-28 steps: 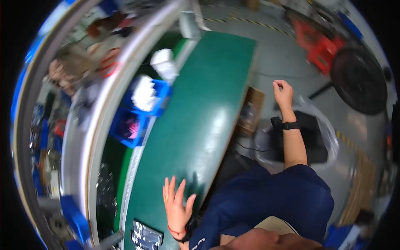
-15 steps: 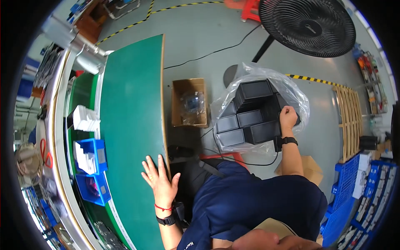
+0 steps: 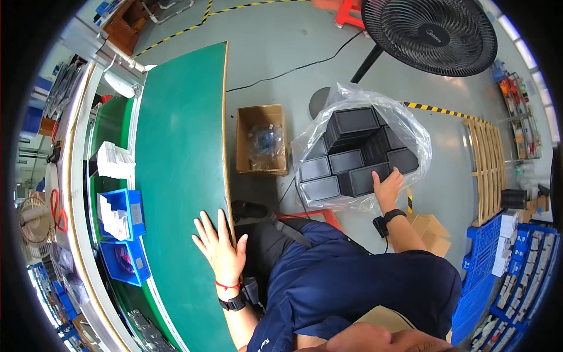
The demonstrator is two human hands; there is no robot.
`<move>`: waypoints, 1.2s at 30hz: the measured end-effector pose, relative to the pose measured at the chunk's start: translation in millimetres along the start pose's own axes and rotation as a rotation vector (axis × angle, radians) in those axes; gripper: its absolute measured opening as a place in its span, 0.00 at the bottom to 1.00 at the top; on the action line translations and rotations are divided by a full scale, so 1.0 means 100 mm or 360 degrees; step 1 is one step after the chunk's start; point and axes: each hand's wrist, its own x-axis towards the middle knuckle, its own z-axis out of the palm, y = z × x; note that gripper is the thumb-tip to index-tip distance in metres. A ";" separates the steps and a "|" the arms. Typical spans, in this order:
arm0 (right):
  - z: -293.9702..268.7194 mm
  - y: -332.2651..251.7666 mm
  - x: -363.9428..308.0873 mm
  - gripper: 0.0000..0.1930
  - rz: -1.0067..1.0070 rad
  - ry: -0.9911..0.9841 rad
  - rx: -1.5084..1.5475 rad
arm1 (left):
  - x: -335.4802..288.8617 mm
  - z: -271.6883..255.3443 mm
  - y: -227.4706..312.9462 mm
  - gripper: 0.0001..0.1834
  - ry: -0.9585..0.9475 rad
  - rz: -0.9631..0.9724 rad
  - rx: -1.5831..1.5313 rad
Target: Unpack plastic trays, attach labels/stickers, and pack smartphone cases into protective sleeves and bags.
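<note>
Along the far left edge of the table (image 3: 176,146), blue bins (image 3: 123,214) holding small white and dark parts sit in a row, with a stack of white items (image 3: 114,161) just beyond them. The green top of the table carries nothing else in view. The left hand (image 3: 220,249) lies flat at the right edge of the table, near its lower end, fingers spread, palm down, holding nothing. On the floor just beside that edge stands an open cardboard box (image 3: 261,138) with a bagged item inside. To its right sits a clear plastic bag (image 3: 363,111), open at the top, packed with black trays (image 3: 346,161) stacked in several piles. The right hand (image 3: 388,188) reaches down to the near side of the bag, and its fingers rest on the rim of the nearest tray; whether they curl under the rim or only touch it cannot be told. Judged from this, the work stands at its start: no tray has left the bag, none lies on the table, and the lifting and placing remain to be done. A floor fan (image 3: 428,26) stands beyond the bag.
</note>
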 end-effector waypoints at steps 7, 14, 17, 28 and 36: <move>0.06 0.03 -0.09 0.26 -0.0256 0.0118 0.0080 | -0.03 0.03 -0.02 0.45 0.0046 0.0052 -0.0086; 0.40 0.40 0.48 0.31 0.1393 -0.1399 0.1664 | -0.03 0.05 -0.02 0.45 0.0054 0.0062 -0.0102; 0.43 0.28 0.54 0.36 0.1387 -0.1551 0.1623 | -0.02 0.05 0.00 0.44 0.0037 0.0052 -0.0101; 0.49 0.44 0.76 0.47 0.1595 -0.2238 0.1368 | -0.03 0.03 0.00 0.42 0.0047 0.0024 -0.0055; 0.49 0.27 0.72 0.41 0.1452 -0.2235 0.1316 | -0.02 0.08 0.01 0.42 0.0113 0.0009 -0.0026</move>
